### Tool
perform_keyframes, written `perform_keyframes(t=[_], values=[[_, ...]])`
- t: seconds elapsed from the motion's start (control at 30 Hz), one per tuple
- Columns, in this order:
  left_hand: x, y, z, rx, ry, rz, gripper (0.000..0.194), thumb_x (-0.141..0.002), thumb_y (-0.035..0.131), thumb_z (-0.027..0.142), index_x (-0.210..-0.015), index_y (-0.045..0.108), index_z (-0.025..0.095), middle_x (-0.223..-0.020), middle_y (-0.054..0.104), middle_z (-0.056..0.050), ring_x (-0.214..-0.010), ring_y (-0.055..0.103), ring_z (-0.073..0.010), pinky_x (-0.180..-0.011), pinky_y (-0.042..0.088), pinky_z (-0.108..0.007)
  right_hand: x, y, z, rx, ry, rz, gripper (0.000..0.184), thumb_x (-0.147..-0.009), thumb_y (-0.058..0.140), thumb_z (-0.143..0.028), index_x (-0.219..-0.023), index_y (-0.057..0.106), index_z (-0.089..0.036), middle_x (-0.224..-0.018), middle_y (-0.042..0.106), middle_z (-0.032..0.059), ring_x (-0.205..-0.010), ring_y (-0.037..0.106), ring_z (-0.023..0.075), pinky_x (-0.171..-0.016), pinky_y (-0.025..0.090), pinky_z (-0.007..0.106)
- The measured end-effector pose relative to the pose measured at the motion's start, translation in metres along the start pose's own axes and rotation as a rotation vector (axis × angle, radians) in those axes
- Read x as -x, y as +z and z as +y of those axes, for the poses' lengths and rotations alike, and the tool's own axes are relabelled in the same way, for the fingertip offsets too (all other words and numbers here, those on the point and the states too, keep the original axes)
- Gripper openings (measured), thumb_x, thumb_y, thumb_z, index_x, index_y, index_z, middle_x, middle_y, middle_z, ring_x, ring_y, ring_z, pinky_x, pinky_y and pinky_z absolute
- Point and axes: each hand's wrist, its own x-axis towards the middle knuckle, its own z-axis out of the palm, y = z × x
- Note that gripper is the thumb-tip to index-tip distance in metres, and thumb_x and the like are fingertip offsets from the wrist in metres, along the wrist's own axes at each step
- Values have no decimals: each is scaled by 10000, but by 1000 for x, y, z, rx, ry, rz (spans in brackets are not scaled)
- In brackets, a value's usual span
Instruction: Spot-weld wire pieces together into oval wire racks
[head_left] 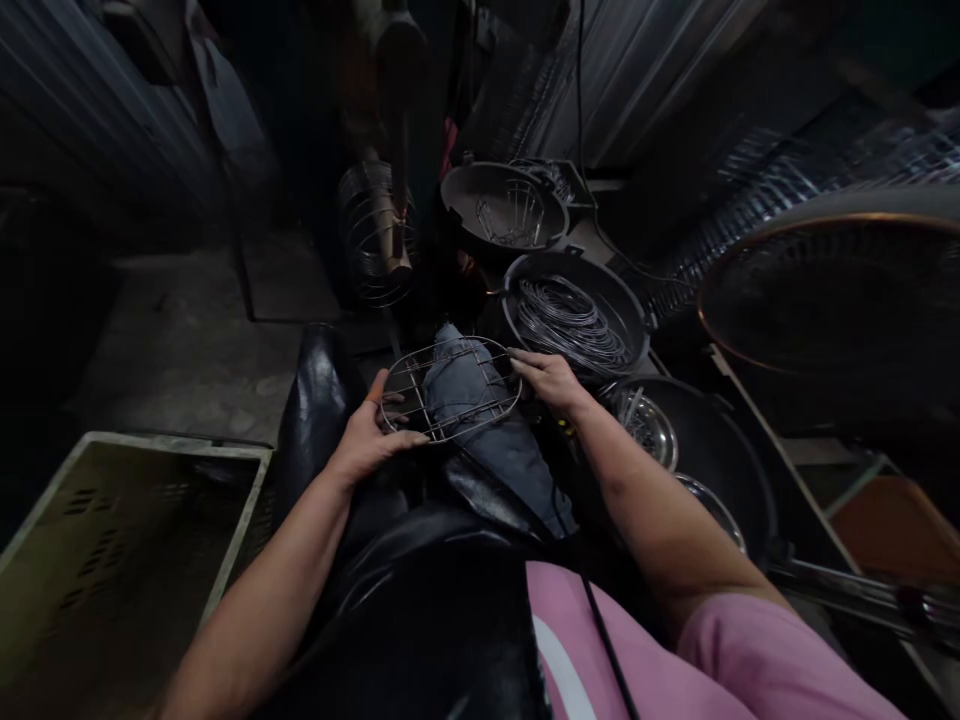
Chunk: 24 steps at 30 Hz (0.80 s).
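Note:
An oval wire rack [454,434] with several cross wires is held level over my lap, above a denim-covered leg [487,430]. My left hand [375,425] grips its left end, thumb along the near rim and fingers at the far side. At the opposite end, the fingers of my right hand [549,380] pinch the rim. Just beyond my right hand sits a dark round pan [637,325] of looped wire rings [566,320]. A welding-machine-like arm with a copper-coloured tip [395,245] stands ahead of the rack.
A yellowish plastic crate [240,540] stands at my left. Farther back, another pan [457,190] holds bent wire frames [517,215]. To the right are a large dark basin [742,450] with shiny metal dishes [660,435] and a big round rim [817,225]. A cable [600,220] hangs behind the pans.

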Motion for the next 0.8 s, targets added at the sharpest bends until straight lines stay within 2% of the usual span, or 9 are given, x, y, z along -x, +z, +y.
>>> perform_keyframes(t=[0.1,0.2,0.33,0.43,0.53,0.63,0.73,0.8], values=[[1,1,2,-127,6,-8,1114,-461,802,189,-1382,185,303,-1159,489,-78,-884,552,-171,-739,464,-291,3,-14,-7,136,-43,-205,574,-638,686,-341,-1171,551,-176,-1227,532,47,-1177,451,202,-1043,294,365],[-1,2,-1,-260,19,-7,1126,-468,801,226,-1388,157,310,-1172,477,-78,-868,548,-175,-698,460,-270,4,-25,-4,193,-71,-332,816,-547,759,-305,-1282,419,-204,-1336,410,34,-1258,342,202,-1089,184,355],[-7,4,-6,-370,49,23,1134,-442,809,210,-1386,187,300,-1126,521,-64,-875,558,-200,-751,446,-292,0,-28,9,126,-67,-330,865,-556,757,-283,-1319,352,-225,-1349,392,18,-1262,333,193,-1083,198,340],[-12,7,-6,-275,40,54,1114,-403,812,150,-1368,266,256,-1122,546,-73,-977,537,-234,-875,395,-329,-3,-25,10,94,-56,-275,871,-516,774,-241,-1299,392,-244,-1342,406,8,-1242,366,201,-1059,261,336],[-14,9,-5,-116,3,35,1092,-395,801,104,-1355,295,231,-1111,560,-85,-1015,528,-241,-909,376,-354,-1,-20,2,-18,35,-249,890,-472,783,-192,-1284,421,-238,-1254,510,19,-1082,525,183,-932,428,304],[-8,8,-3,-145,-26,-18,1149,-413,805,127,-1385,206,253,-1135,527,-93,-959,549,-230,-848,429,-365,5,-11,-9,-199,147,-230,898,-459,774,-135,-1285,423,-170,-923,670,31,-726,624,127,-640,526,230],[5,4,9,-245,53,-24,1215,-397,821,149,-1394,140,292,-1160,491,-75,-941,549,-212,-846,436,-358,13,-3,-26,-350,204,-133,813,-511,748,-129,-1259,432,-108,-567,618,-21,-405,520,83,-349,384,157],[18,3,26,-280,129,41,1093,-449,810,170,-1371,240,304,-1133,516,-47,-970,542,-203,-902,400,-338,21,-2,-44,-461,250,-133,710,-583,713,-164,-1236,439,-115,-521,584,-31,-350,480,75,-298,313,144]])
